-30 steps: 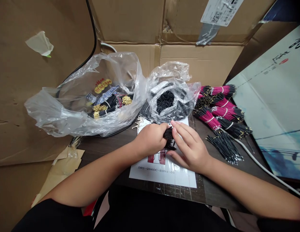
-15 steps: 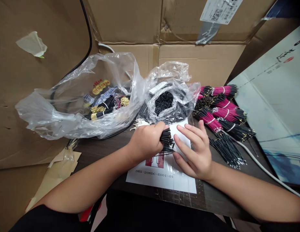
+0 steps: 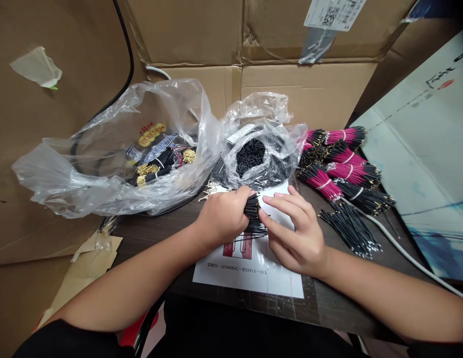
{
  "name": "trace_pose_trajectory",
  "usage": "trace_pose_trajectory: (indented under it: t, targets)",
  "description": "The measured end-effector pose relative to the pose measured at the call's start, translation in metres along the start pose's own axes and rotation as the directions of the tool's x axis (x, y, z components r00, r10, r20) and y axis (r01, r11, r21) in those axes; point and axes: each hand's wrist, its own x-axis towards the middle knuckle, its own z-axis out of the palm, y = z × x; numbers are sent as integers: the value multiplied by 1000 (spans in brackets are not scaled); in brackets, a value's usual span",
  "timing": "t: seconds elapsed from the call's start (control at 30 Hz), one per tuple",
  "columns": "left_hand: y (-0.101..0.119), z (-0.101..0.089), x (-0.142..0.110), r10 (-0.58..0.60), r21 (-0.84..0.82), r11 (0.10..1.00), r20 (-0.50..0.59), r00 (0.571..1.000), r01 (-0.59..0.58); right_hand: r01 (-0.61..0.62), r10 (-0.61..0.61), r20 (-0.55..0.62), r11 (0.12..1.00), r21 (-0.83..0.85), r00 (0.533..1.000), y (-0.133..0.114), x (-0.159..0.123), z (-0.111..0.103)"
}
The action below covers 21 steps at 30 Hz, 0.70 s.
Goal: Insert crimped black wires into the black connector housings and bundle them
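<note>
My left hand is closed around a bundle of thin black wires. The wires' black ends stick out on the right side of the fist, and some strands spread below it. My right hand is beside those ends, fingers apart and slightly bent. One of its fingertips touches the bundle or comes very close to it; I cannot tell which. Under both hands lies a white printed sheet with a red picture and a code. Just behind them stands a clear plastic bag with many short black tubes in its opening.
A large clear bag on the left holds black wire bundles with gold ends. To the right lie tied pink and black wire bundles and loose black wires. A white cable runs past them. Cardboard walls the back.
My right hand drew away from the bundle with fingers spread, then came back to its ends. My left hand has kept its hold. The view has shifted slightly.
</note>
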Motion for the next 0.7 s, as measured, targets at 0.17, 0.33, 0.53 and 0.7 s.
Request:
trace_pose_trajectory:
  t: [0.17,0.33,0.53,0.7]
  targets:
    - [1,6,0,1,-134,991,57,998,7,-19,19,15,1000,-4,1000,-3,0,-1]
    - [4,10,0,79,-466,884,101,992,-23,4,-3,-73,1000,21,997,-3,0,-1]
    - [12,3,-3,77,-726,636,399,914,263,-1,3,-76,1000,25,997,-2,-1,-1]
    - [18,-3,-3,143,-748,526,547,825,405,-14,18,-103,999,39,995,-1,-1,-1]
